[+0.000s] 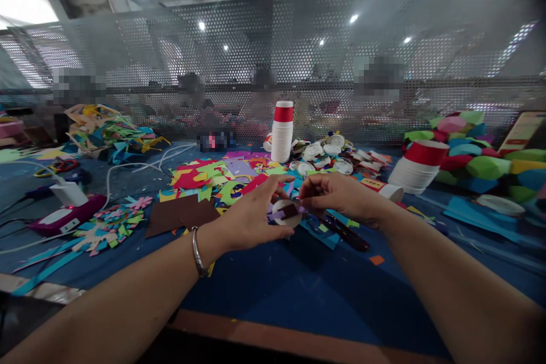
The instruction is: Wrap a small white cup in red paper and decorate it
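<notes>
Above the near part of the blue table, my left hand holds a round white paper disc by its rim, thumb below and fingers above. Purple paper pieces stick out at its sides, and a dark rectangle lies across its face. On the disc's right edge, my right hand is closed in a pinch at a small purple paper piece. Just below that hand, a dark long-handled tool, perhaps scissors, rests on blue paper. Brown paper sheets lie left of my left hand.
Behind my hands stands a tall stack of paper cups; another cup stack leans at right. White discs and coloured paper scraps cover the middle. A purple power strip with cables sits left. Folded paper shapes are heaped right.
</notes>
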The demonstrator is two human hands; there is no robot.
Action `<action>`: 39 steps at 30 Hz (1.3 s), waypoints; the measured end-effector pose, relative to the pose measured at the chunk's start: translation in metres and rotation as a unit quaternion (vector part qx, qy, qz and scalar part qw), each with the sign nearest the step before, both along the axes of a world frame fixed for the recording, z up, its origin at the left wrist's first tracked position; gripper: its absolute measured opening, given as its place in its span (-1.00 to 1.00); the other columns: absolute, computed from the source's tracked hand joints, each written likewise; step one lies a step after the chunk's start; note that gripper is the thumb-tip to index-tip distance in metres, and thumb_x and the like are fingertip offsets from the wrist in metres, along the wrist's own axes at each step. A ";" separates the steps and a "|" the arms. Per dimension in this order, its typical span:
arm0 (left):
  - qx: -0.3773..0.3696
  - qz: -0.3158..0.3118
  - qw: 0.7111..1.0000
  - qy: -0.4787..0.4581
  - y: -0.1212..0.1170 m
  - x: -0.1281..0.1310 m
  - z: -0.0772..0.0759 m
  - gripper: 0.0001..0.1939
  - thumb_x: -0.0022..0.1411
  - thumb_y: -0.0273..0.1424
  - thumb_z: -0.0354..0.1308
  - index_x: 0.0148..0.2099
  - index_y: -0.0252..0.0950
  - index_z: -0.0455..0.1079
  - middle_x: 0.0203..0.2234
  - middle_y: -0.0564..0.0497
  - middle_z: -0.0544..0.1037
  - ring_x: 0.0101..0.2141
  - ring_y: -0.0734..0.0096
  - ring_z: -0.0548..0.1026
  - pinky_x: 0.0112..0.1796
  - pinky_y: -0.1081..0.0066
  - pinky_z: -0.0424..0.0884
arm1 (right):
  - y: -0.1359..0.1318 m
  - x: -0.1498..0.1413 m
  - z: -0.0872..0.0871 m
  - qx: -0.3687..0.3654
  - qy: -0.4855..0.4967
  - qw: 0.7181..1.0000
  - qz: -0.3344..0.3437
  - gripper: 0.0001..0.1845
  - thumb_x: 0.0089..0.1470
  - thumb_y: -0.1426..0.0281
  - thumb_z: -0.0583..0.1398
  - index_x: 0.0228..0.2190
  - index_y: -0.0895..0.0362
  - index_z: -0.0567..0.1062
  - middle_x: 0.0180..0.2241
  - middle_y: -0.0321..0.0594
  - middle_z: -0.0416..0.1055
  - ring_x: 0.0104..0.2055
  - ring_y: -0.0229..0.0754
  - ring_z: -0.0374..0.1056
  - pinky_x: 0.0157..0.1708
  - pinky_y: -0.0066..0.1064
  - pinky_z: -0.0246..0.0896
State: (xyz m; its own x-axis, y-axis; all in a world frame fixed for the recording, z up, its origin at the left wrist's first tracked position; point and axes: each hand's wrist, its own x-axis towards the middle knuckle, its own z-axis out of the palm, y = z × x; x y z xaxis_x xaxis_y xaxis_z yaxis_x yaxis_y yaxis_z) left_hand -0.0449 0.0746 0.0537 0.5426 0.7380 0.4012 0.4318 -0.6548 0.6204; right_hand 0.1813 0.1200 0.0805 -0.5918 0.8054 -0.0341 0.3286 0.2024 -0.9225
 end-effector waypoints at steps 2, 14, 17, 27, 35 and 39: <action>-0.005 0.008 1.000 -0.001 -0.001 0.000 0.002 -0.16 0.02 -0.31 0.34 0.29 -0.13 0.03 -0.03 -0.10 0.42 -0.06 0.13 0.42 -0.02 0.11 0.35 | -0.002 -0.001 0.001 0.002 0.000 1.000 -0.004 -0.83 -0.07 0.34 0.36 -0.42 0.10 0.49 -0.51 -0.31 0.45 -0.47 -0.27 0.36 -0.43 -0.39 0.25; 0.007 0.030 0.999 -0.009 0.001 -0.002 0.001 -0.24 0.02 -0.23 0.35 0.21 -0.18 0.12 -0.06 -0.11 0.45 -0.11 0.14 0.45 -0.07 0.13 0.37 | -0.005 -0.008 0.003 0.033 0.007 0.999 -0.017 -0.81 -0.07 0.33 0.34 -0.44 0.11 0.43 -0.51 -0.36 0.41 -0.47 -0.26 0.36 -0.39 -0.37 0.26; 0.008 0.030 0.999 -0.009 0.001 -0.003 0.003 -0.23 0.03 -0.24 0.36 0.22 -0.18 0.11 -0.05 -0.11 0.45 -0.08 0.14 0.45 -0.03 0.14 0.36 | -0.006 -0.008 0.004 0.035 0.003 0.999 -0.027 -0.81 -0.05 0.33 0.33 -0.43 0.12 0.43 -0.51 -0.36 0.41 -0.46 -0.28 0.36 -0.39 -0.39 0.24; 0.023 0.022 0.999 -0.004 0.001 -0.001 0.003 -0.25 0.04 -0.24 0.35 0.22 -0.17 0.11 -0.06 -0.09 0.43 -0.09 0.16 0.44 -0.04 0.14 0.35 | -0.006 -0.006 0.004 0.035 0.006 0.999 -0.017 -0.83 -0.04 0.36 0.33 -0.43 0.11 0.44 -0.52 -0.35 0.41 -0.49 -0.28 0.36 -0.42 -0.40 0.24; 0.022 0.019 1.000 0.010 0.001 -0.001 0.003 -0.27 0.05 -0.22 0.33 0.22 -0.16 0.13 -0.03 -0.11 0.42 -0.07 0.13 0.43 -0.04 0.13 0.35 | -0.006 -0.007 0.003 0.021 -0.013 1.000 -0.019 -0.78 -0.07 0.31 0.35 -0.41 0.11 0.42 -0.49 -0.32 0.44 -0.47 -0.26 0.38 -0.41 -0.40 0.26; 0.024 0.027 0.999 0.010 0.002 -0.002 0.004 -0.25 0.05 -0.22 0.34 0.23 -0.18 0.13 -0.02 -0.12 0.43 -0.06 0.12 0.43 -0.03 0.13 0.34 | -0.005 -0.005 0.002 0.013 -0.009 1.000 -0.002 -0.79 -0.06 0.33 0.34 -0.41 0.12 0.42 -0.52 -0.31 0.45 -0.49 -0.27 0.37 -0.43 -0.41 0.26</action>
State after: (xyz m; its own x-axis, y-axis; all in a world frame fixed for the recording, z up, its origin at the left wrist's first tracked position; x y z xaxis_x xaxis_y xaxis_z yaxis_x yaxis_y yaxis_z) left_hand -0.0470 0.0762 0.0581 0.5117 0.7463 0.4257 0.4793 -0.6592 0.5794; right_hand 0.1762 0.1151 0.0828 -0.5886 0.8081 -0.0241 0.3453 0.2243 -0.9113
